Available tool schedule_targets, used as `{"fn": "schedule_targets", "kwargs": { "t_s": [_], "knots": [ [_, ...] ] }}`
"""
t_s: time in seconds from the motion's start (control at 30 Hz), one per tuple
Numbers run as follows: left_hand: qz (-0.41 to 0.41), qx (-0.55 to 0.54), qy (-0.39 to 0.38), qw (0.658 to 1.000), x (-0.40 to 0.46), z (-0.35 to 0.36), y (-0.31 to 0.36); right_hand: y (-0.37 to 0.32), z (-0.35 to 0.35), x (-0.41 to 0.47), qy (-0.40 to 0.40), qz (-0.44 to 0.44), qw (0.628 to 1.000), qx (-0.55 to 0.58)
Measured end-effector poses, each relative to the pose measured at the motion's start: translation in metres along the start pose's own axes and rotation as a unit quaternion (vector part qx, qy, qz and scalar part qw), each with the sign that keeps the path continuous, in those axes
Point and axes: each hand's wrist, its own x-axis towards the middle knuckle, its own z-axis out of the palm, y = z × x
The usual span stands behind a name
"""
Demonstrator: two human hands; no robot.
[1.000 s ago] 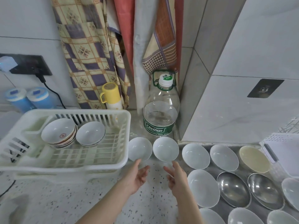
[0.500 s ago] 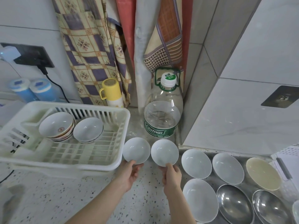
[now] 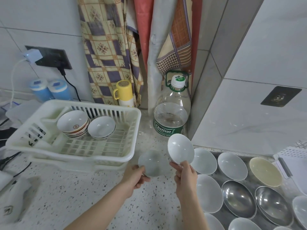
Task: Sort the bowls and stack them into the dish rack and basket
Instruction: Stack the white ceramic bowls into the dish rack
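Note:
My left hand (image 3: 135, 177) grips the near rim of a small white bowl (image 3: 153, 162), held just above the speckled counter and blurred. My right hand (image 3: 185, 175) pinches the rim of a second small white bowl (image 3: 180, 150), lifted higher and tilted toward me. The white plastic dish rack (image 3: 129, 156) stands to the left. Inside it sit a stack of red-patterned bowls (image 3: 73, 122) and a blue-rimmed white bowl (image 3: 101, 127). On the right lie several white bowls (image 3: 205, 161), a cream bowl (image 3: 265, 170) and steel bowls (image 3: 237, 198).
A large water bottle (image 3: 171, 113) stands behind the lifted bowl in the corner. A yellow-capped flask (image 3: 123, 93) and two blue-lidded jars (image 3: 49, 91) line the back wall. Cloths hang above. A white basket (image 3: 294, 156) is at the right edge. Cables lie at the left.
Both hands closed on the two small white bowls and lifted them off the counter. The right bowl rose and tilted; the left one moved toward me.

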Motion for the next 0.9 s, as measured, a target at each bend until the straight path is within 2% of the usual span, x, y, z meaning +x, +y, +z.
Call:
{"fn": "schedule_targets", "kwargs": {
  "t_s": [0.17,0.3,0.4,0.53,0.67,0.9],
  "knots": [
    [0.047,0.091,-0.052,0.993,-0.035,-0.014,0.007,-0.006,0.003,-0.029,-0.012,-0.049,0.999,-0.013],
    [0.077,0.107,-0.086,0.988,-0.061,-0.038,0.021,-0.008,0.014,-0.055,-0.028,-0.089,0.996,-0.009],
    [0.106,0.096,-0.083,0.986,-0.074,-0.065,0.033,-0.006,0.031,-0.076,-0.036,-0.110,0.993,0.011],
    [0.155,0.061,-0.054,0.985,-0.083,-0.114,0.050,-0.002,0.066,-0.099,-0.055,-0.126,0.990,0.033],
    [0.195,0.002,0.024,0.981,-0.079,-0.168,0.062,0.005,0.108,-0.111,-0.068,-0.136,0.988,0.019],
    [0.226,-0.062,0.092,0.968,-0.057,-0.254,0.078,0.034,0.171,-0.100,-0.039,-0.175,0.979,-0.100]
  ]
}}
